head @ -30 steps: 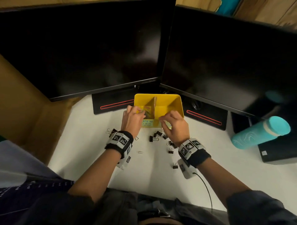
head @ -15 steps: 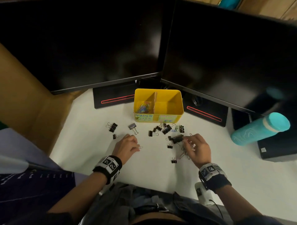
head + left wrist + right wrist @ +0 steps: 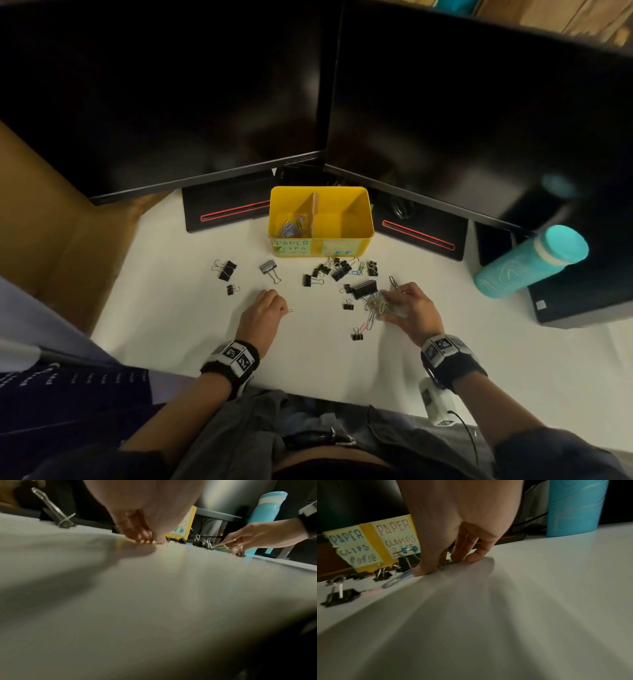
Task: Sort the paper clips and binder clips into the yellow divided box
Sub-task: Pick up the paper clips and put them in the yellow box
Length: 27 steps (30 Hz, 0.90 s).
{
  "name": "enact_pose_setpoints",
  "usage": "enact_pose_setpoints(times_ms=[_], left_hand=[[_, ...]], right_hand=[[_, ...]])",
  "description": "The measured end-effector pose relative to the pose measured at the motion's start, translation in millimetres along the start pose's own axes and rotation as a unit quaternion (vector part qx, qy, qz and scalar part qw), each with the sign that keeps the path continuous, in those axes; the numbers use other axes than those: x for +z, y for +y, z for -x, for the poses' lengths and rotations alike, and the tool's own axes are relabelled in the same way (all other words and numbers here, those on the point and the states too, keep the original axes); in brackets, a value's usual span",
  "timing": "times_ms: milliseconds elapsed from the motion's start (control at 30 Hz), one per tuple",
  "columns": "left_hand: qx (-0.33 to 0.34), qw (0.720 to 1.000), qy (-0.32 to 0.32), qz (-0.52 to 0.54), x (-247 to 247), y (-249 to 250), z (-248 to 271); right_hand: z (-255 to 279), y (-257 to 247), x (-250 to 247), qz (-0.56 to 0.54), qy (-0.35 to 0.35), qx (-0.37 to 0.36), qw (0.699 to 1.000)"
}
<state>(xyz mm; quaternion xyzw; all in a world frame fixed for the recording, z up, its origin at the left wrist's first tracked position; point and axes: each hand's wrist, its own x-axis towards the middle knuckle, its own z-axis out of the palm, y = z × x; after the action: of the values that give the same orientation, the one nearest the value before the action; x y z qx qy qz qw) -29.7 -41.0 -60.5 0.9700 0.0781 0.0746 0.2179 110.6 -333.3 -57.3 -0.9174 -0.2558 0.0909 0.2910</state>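
Head view: a yellow rectangular divided box [image 3: 363, 222] is seen at twelve o'clock on the white desk [image 3: 191, 329], below two dark monitors [image 3: 171, 96]. Its left compartment, labelled "PAPER CLIPS", holds coloured wire paper clips [image 3: 291, 228]; the right compartment, labelled "PAPER CLAMPS" in the right wrist view, shows only bare yellow floor. Black binder clips with metal handles [image 3: 340, 269] are scattered just in front of the box, with two more at ten o'clock [image 3: 226, 269] and a silver-faced one [image 3: 269, 269] beside them.

The left hand [image 3: 262, 313] is set low on the desk at seven o'clock from the box, fingertips bunched together on a small wire paper clip [image 3: 289, 310]; whether it is pinched or only touched cannot be told. The right hand [image 3: 407, 306] is at five o'clock, fingers curled and closed around a loose tangle of coloured paper clips [image 3: 376, 306], beside a large black binder clip [image 3: 364, 288]. A turquoise cylindrical bottle [image 3: 527, 262] stands at three o'clock.
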Motion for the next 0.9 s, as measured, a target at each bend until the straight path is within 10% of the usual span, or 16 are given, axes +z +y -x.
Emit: enact_pose_setpoints(times_ms=[333,467,700,900], left_hand=[[-0.013,0.975,0.204,0.09,-70.8,35.1,-94.9],[-0.061,0.991,0.116,0.03,-67.1,23.0,-120.1],[-0.08,0.97,0.226,0.034,-69.2,17.8,-91.6],[-0.129,0.957,0.252,0.061,-68.3,3.1,-53.7]], right_hand=[[-7.9,-19.7,-18.6,-0.079,0.033,0.036,0.996],[-17.9,-46.7,-43.3,-0.176,0.018,0.048,0.983],[-95.2,-141.3,-39.7,-0.322,0.066,-0.014,0.944],[-162.3,-178.7,2.1,-0.236,0.034,-0.009,0.971]])
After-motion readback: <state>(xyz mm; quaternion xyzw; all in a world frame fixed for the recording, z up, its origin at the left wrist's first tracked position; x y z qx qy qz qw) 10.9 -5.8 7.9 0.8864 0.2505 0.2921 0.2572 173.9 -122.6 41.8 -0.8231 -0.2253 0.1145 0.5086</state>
